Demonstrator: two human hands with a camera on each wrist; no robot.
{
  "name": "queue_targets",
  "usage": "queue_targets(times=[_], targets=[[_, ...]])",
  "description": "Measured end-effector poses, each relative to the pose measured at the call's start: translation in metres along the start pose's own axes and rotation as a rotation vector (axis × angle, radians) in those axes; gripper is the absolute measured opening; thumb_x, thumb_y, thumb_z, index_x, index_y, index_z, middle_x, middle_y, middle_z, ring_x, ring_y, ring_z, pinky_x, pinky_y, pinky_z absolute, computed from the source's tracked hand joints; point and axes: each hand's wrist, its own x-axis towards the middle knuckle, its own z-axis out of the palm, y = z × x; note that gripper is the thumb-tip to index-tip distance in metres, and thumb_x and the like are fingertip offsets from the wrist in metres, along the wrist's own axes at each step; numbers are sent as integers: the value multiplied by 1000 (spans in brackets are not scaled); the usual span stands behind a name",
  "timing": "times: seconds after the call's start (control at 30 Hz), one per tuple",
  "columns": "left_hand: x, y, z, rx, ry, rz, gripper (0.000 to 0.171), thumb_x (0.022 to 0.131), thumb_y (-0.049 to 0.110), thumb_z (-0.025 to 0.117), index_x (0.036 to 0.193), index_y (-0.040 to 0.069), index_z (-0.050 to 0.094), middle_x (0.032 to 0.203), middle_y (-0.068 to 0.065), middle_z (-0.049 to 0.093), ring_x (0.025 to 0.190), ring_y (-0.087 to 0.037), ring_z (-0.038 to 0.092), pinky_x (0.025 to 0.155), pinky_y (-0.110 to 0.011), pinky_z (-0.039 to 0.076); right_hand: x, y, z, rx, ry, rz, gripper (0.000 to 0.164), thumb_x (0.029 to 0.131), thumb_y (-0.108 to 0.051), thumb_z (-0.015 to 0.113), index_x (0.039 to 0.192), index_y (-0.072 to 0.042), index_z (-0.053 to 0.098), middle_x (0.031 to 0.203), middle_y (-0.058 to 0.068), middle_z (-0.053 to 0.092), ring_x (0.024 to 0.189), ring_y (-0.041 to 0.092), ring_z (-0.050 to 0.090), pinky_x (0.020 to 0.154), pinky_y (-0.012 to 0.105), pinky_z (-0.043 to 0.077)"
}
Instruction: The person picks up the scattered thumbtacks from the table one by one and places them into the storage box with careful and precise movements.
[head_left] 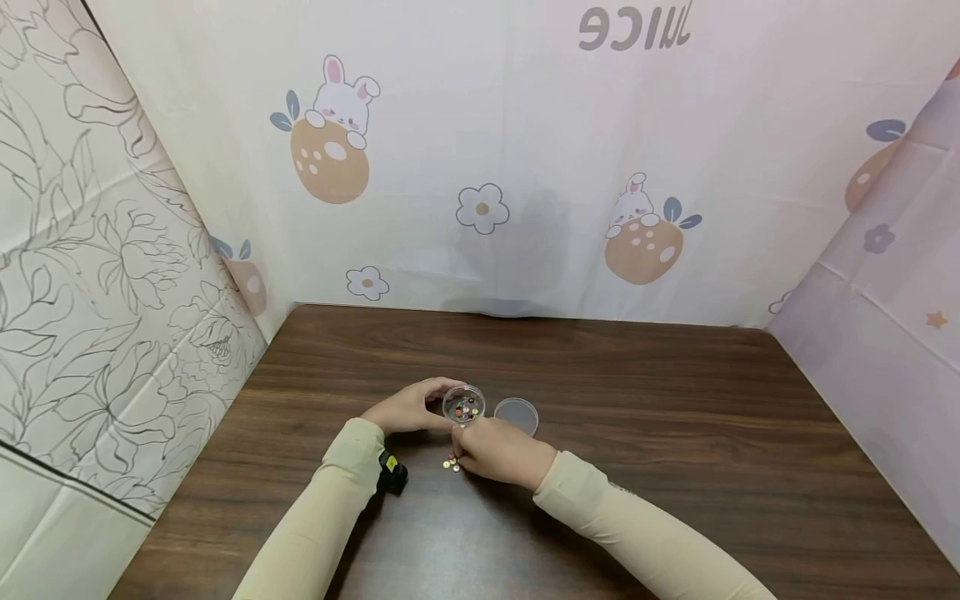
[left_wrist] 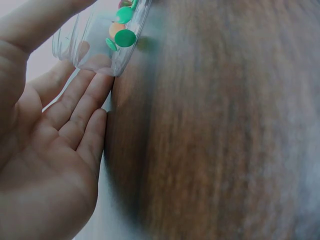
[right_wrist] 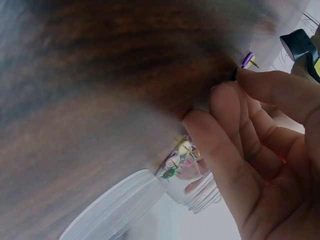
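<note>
My left hand [head_left: 405, 408] grips a small clear round jar [head_left: 465, 387], thumb on one side and fingers on the other. Thumbtacks [left_wrist: 125, 38] in green, orange and other colours lie inside it, close to the wall in the left wrist view. In front of the jar, my right hand [head_left: 498, 452] is low at the table with curled fingers. Between its thumb and a fingertip a small black thumbtack [right_wrist: 233, 75] shows, partly hidden. Just beyond the thumb are a purple thumbtack [right_wrist: 247, 59] and a yellow one. Several loose thumbtacks [head_left: 447, 464] lie beside the right fingertips.
A clear round lid [head_left: 517, 410] lies on the brown wooden table [head_left: 660, 400], right of the jar and behind the right hand. A black wrist camera [head_left: 392, 475] sits at the left cuff. Printed curtains [head_left: 420, 233] hang along the table's back and sides.
</note>
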Motion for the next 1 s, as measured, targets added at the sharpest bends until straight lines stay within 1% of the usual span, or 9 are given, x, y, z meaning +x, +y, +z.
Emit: queue_targets(times=[0.17,0.43,0.57,0.7,0.87,1.0], targets=[[1,-1,0,-2,-2,2,65,80,13,74,136,4,43,128,-19,54,117,-29,47,98,-54,38,-1,0,0,13,-12,8,16,83,-11,64,69,-17,59,63,-11,55,51,-2,43,44,17,41],[1,-1,-1,8,-3,-9,66,79,14,75,136,5,43,129,-19,53,118,-29,47,100,-53,38,-1,0,-2,24,-26,12,15,83,-12,65,69,-18,62,65,-11,57,53,-3,44,46,17,43],[6,-15,1,17,11,-16,68,78,17,76,137,9,43,128,-15,54,117,-25,47,100,-53,37,-1,1,-3,29,-30,17,14,83,-12,65,70,-18,62,66,-11,58,53,-4,44,47,17,43],[10,-29,2,29,24,-28,68,77,23,77,136,17,45,127,-7,56,115,-19,49,100,-51,38,-1,1,-3,32,-36,16,12,82,-12,66,72,-18,63,67,-11,59,55,-4,45,48,16,43],[11,-32,2,36,26,-37,67,76,29,78,134,24,46,125,1,57,113,-11,49,99,-45,40,-1,2,-3,31,-31,9,11,81,-12,67,73,-18,62,67,-11,58,55,-5,44,48,16,43],[11,-32,2,36,25,-37,67,76,27,78,135,23,46,126,-1,57,114,-12,49,99,-46,40,-1,2,-2,35,-27,4,11,81,-13,67,73,-18,61,67,-11,57,55,-4,44,48,16,42]])
